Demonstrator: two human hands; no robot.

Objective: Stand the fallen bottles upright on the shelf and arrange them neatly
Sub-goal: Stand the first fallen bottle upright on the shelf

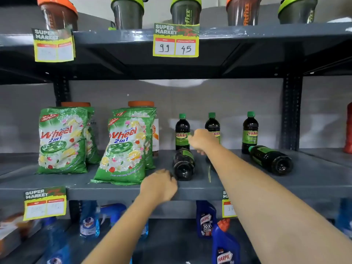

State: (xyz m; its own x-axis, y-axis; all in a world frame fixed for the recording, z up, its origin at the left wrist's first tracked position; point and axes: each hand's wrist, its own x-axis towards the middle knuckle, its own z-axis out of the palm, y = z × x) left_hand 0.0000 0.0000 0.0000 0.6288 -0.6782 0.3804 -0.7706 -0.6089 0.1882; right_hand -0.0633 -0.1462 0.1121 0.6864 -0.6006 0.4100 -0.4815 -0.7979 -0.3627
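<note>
Three dark SUNNY bottles with green caps stand upright at the back of the grey middle shelf (pixel 205 187): left (pixel 182 130), middle (pixel 212 123), right (pixel 250 132). One fallen bottle (pixel 183 165) lies with its base towards me; another fallen bottle (pixel 270 160) lies at the right. My right hand (pixel 202 141) reaches in between the left and middle upright bottles, fingers curled downward. A dark shape (pixel 209 163) shows under its wrist; I cannot tell whether the hand grips it. My left hand (pixel 159 185) rests on the shelf's front edge just left of the first fallen bottle's base, holding nothing.
Green Wheel detergent bags (pixel 62 140) (pixel 123 149) stand on the left of the shelf, with orange-lidded jars behind. Shaker cups line the shelf above (pixel 127 14). Blue cleaner bottles (pixel 206 220) fill the shelf below. An upright post (pixel 291 111) bounds the right side.
</note>
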